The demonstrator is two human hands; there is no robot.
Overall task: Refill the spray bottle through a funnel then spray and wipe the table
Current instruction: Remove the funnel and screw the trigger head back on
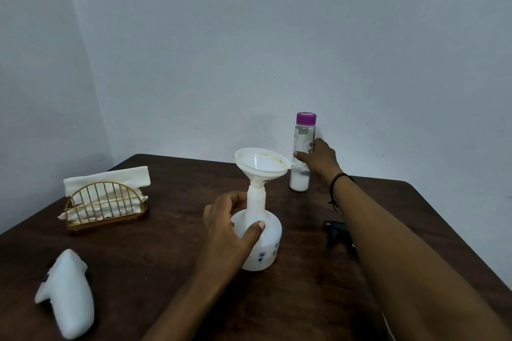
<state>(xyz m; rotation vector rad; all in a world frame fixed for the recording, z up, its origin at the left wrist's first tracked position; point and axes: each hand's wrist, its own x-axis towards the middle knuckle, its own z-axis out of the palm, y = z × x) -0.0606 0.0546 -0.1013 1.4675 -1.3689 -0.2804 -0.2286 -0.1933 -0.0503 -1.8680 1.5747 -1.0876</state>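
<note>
Where right forearm (388, 230) crosses, black sprayer head (336, 231) half hidden.

Funnel (261, 163) in spray bottle (260, 241), capped bottle (302, 152) behind-right, napkin holder (106, 206) left

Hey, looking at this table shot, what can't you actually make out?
Head view:
- Black object: mostly hidden behind the right forearm; identity unclear.
- Clear bottle: middle covered by the right hand; print too small to read.
- Spray bottle: liquid level masked by its cloudy wall and the left hand.
</note>
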